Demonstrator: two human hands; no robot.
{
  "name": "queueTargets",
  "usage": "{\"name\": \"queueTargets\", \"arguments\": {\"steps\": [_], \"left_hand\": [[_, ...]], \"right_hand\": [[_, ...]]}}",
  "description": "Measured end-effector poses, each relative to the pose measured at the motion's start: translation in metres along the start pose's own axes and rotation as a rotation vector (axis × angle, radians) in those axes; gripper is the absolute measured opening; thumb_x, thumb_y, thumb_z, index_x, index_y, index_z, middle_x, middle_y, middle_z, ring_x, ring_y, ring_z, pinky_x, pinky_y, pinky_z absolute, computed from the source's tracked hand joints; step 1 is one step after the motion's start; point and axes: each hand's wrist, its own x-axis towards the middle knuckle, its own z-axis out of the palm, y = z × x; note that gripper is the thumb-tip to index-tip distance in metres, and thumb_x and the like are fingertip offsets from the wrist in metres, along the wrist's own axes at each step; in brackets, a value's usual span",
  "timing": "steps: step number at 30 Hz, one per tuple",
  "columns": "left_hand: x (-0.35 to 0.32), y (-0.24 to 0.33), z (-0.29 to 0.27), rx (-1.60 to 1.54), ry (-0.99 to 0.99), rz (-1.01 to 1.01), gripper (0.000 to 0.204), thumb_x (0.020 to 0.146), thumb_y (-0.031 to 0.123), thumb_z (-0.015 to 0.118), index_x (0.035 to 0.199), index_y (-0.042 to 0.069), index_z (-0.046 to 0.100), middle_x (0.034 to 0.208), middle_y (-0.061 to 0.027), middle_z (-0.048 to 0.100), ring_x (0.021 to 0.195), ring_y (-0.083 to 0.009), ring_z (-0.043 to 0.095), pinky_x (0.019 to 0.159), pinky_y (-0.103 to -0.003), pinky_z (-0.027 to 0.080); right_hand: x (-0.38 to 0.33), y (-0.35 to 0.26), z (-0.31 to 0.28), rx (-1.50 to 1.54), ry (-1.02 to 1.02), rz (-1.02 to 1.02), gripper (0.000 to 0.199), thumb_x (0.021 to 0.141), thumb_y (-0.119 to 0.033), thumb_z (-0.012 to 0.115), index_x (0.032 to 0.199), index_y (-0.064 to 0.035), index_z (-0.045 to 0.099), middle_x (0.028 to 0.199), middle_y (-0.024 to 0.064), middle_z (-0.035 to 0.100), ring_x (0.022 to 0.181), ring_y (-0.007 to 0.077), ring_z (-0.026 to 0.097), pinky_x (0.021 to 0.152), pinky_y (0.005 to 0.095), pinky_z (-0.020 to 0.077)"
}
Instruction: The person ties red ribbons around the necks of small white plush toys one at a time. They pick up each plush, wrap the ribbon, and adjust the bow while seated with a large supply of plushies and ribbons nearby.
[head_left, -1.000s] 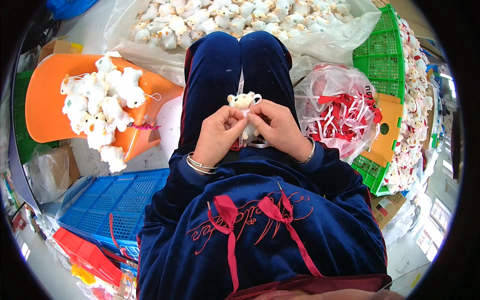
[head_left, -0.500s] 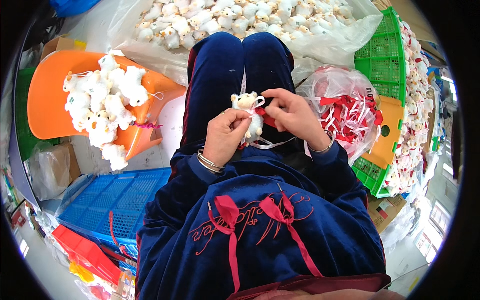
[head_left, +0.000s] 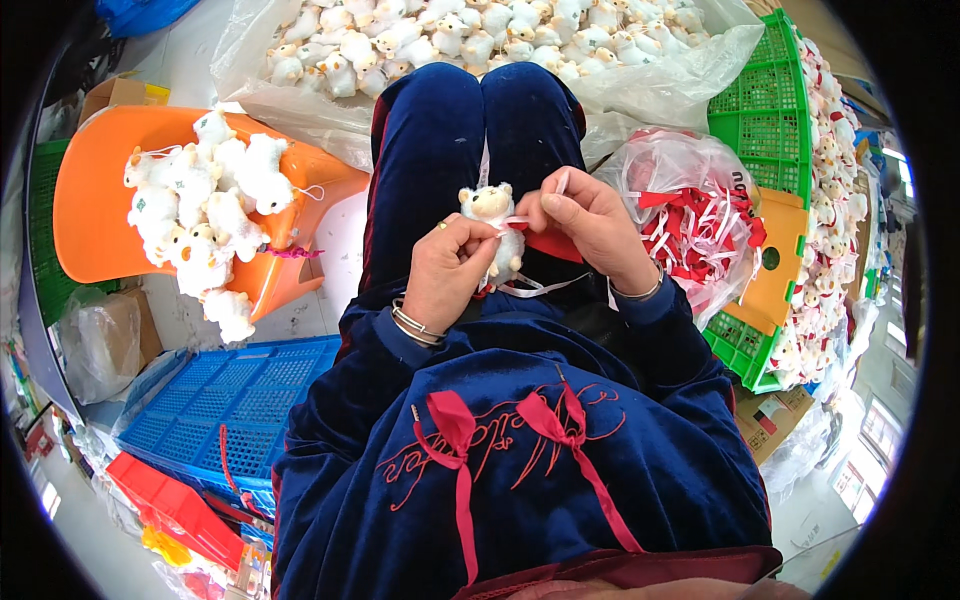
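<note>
A small white plush animal (head_left: 488,203) with tan ears sits upright above my lap. My left hand (head_left: 447,268) pinches it at the neck and chest, thumb and forefinger pressed together. A small red cloth piece (head_left: 556,244) with a white ribbon reaches from the toy's neck to my right hand (head_left: 597,228). The fingers of that hand are closed on the white ribbon, whose tip (head_left: 562,181) sticks up above them. Another thin white ribbon (head_left: 545,288) trails below the toy. My fingers hide part of its body.
Several white plush toys (head_left: 200,200) lie on an orange chair (head_left: 90,200) at left. A plastic bag (head_left: 690,160) of red cloths with white ribbons stands at right, beside a green crate (head_left: 757,110). Many plush toys (head_left: 480,35) fill a plastic sheet ahead. A blue crate (head_left: 235,395) sits lower left.
My right hand has drawn the white ribbon up and slightly right, away from the toy's face. My left hand keeps its pinch, and the toy has barely moved.
</note>
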Motion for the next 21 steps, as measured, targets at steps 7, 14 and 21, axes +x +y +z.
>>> {"name": "queueTargets", "arguments": {"steps": [7,14,21], "left_hand": [[0.000,-0.001,-0.002,0.067,-0.010,0.023,0.005,0.090,0.000,0.073,0.094,0.000,0.070,0.079,-0.0017,0.056,0.066,-0.0066,0.053,0.060,-0.023,0.044],[-0.001,-0.001,-0.003,0.087,0.003,0.101,0.007,0.090,0.000,0.074,0.095,0.001,0.070,0.080,-0.0040,0.059,0.066,-0.0087,0.058,0.059,-0.024,0.046],[-0.001,0.007,-0.023,0.228,-0.218,0.189,0.006,0.089,0.000,0.072,0.091,0.001,0.066,0.084,-0.0097,0.061,0.068,-0.0181,0.063,0.063,-0.030,0.049]], "right_hand": [[0.003,-0.006,0.010,-0.855,0.078,-0.055,0.017,0.101,-0.015,0.061,0.102,0.0019,0.063,0.077,0.0145,0.068,0.065,0.0281,0.065,0.064,0.0399,0.0518],[0.012,-0.028,0.016,-0.972,-0.108,0.197,0.021,0.092,-0.017,0.067,0.087,0.0035,0.068,0.082,0.0238,0.067,0.076,0.0420,0.067,0.067,0.0456,0.0512],[0.022,-0.019,0.008,-1.182,0.023,-0.054,0.019,0.090,-0.017,0.068,0.089,0.0015,0.070,0.083,0.0222,0.069,0.077,0.0412,0.067,0.068,0.0448,0.0523]]}}
